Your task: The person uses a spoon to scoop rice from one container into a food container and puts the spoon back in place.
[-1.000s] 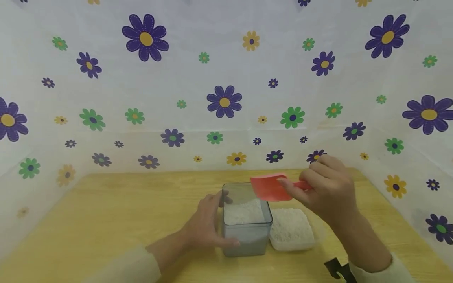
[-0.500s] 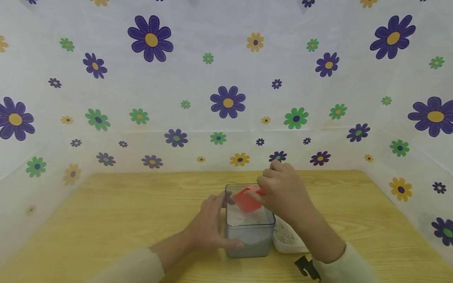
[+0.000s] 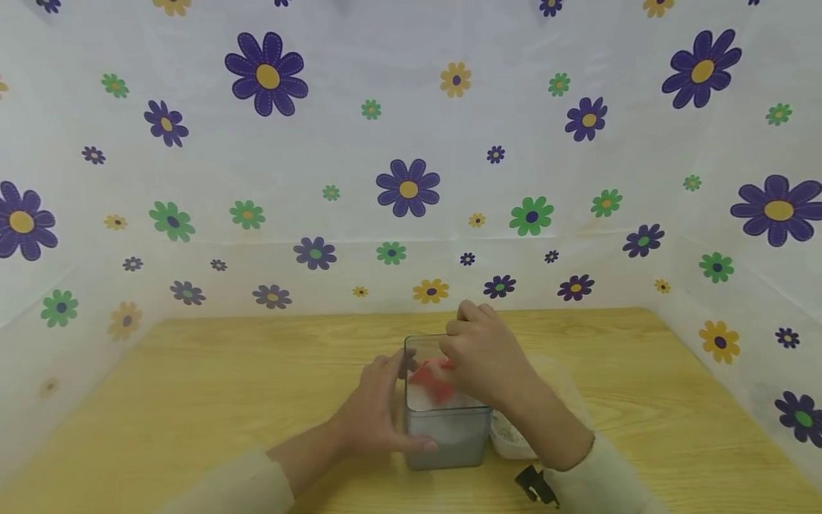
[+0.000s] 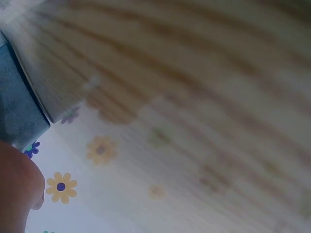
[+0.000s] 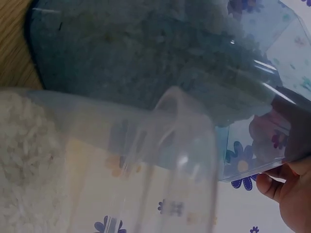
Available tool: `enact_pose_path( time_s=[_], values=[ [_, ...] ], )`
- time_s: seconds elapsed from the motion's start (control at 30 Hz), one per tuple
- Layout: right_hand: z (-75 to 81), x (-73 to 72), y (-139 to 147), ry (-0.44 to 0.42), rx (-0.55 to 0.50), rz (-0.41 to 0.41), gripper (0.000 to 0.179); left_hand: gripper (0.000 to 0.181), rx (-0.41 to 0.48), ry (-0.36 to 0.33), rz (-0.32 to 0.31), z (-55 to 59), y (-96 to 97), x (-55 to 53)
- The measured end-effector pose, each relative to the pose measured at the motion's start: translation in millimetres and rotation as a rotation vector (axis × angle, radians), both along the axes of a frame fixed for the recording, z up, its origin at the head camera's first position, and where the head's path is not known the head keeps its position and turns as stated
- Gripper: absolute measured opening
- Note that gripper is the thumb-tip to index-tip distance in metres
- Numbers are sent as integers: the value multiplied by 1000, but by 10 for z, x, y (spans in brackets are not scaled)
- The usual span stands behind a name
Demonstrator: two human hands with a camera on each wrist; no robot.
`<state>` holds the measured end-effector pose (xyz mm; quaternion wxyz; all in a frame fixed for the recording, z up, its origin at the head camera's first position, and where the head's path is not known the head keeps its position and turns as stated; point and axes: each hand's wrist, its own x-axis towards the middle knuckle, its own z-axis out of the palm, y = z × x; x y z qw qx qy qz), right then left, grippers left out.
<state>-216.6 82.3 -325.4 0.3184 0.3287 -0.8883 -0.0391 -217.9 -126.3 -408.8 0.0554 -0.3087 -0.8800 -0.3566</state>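
Observation:
In the head view a clear grey-tinted square container (image 3: 449, 439) stands mid-table, part full of white grains. My left hand (image 3: 369, 414) grips its left side, thumb along the front and fingers behind. My right hand (image 3: 484, 350) holds a red scoop (image 3: 437, 382) by its handle, blade tilted down inside the container. The right fingers largely hide the handle. Right of the container sits a clear plastic box (image 3: 514, 446) of rice (image 5: 24, 165), partly covered by my right forearm. The left wrist view shows the container's bluish wall (image 4: 19, 92) beside part of my left hand (image 4: 19, 187).
A wood-grain tabletop (image 3: 244, 385) lies beneath everything. White flower-print cloth (image 3: 347, 143) encloses the back and sides. A black strap-like piece (image 3: 536, 485) shows by the right sleeve (image 3: 597, 471).
My right hand has moved left and carried the scoop from above the container's right edge down into it, tipping the blade. The left hand keeps its grip on the container.

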Motion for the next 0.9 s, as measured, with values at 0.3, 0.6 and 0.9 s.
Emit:
enact_pose_path(
  time_s=[0.3,0.6,0.9],
  values=[
    [-3,-2,10,-20,22,0,35,103,-1,-8,-4,13,12,-7],
    [-17,-31,29,-17,-6,79,40,107,7,27,-5,-13,-11,5],
    [44,-43,143,-70,-51,145,38,107,1,32,-15,-18,8,-9]
  ],
)
